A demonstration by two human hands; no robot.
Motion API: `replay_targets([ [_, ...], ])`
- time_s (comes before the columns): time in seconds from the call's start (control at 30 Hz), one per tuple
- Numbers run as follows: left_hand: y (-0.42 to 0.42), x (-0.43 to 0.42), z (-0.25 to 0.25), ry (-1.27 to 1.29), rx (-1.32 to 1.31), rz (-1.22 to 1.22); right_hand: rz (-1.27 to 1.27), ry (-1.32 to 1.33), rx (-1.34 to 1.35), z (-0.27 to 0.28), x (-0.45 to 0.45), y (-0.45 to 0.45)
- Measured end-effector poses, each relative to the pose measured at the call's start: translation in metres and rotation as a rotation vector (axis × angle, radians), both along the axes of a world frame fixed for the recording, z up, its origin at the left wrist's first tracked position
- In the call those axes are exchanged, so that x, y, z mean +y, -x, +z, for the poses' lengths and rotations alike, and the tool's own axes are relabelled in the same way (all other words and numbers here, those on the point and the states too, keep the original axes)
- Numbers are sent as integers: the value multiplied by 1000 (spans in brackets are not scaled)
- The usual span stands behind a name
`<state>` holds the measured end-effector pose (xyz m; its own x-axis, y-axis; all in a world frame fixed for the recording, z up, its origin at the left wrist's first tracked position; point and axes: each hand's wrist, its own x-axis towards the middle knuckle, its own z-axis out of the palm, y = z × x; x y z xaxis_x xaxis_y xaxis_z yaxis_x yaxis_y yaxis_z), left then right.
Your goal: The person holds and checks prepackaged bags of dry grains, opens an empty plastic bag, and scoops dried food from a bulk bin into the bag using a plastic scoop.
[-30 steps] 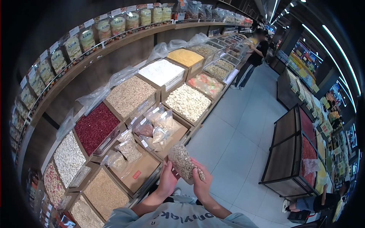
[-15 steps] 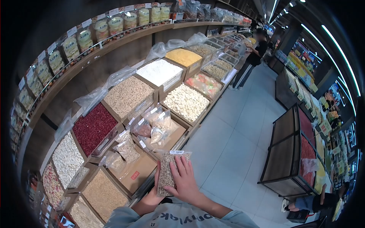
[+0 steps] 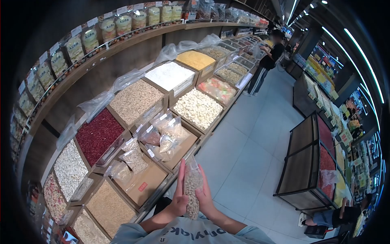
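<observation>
Pale tiles [image 3: 239, 162] floor a shop aisle, and to the left a long counter [image 3: 219, 118] carries bins of loose goods, among them dark red beans [image 3: 98, 136] and small labelled bags [image 3: 166, 134]. Close before the person's torso, beside the counter's edge, a clear plastic bag of pale grains or beans [image 3: 192, 183] stands roughly upright between the left hand [image 3: 178, 201] and the right hand [image 3: 204, 196]. The fingers of both hands lie narrow around it, reaching up along its two sides, with the right thumb over its front. The work in hand looks like steadying the filled bag between the palms. Any move from here would call for even pressure from both sides and support low down, since loose contents would likely slump.
</observation>
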<state>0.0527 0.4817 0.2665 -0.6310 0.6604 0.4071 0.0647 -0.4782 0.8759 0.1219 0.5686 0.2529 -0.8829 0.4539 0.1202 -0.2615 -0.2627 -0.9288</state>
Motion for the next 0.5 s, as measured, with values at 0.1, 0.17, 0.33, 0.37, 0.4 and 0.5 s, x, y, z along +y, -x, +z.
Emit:
replay_targets([
  [0.1, 11, -1, 4, 208, 453, 136, -37, 177, -53, -22, 0, -4],
  [0.17, 9, 1, 9, 355, 769, 210, -29, 366, -79, -35, 4, 1],
  [0.33, -3, 11, 18, 551, 1019, 46, 115, 773, -38, -47, 11, 11],
  [0.37, -4, 12, 18, 600, 1057, 22, 139, 828, -20, -49, 15, 12],
  [0.4, -4, 12, 17, 600, 1056, 22, 156, 879, 5, -50, 18, 9],
  [0.5, -3, 11, 14, 645, 1022, 37, 209, 986, 92, -48, 33, -2],
])
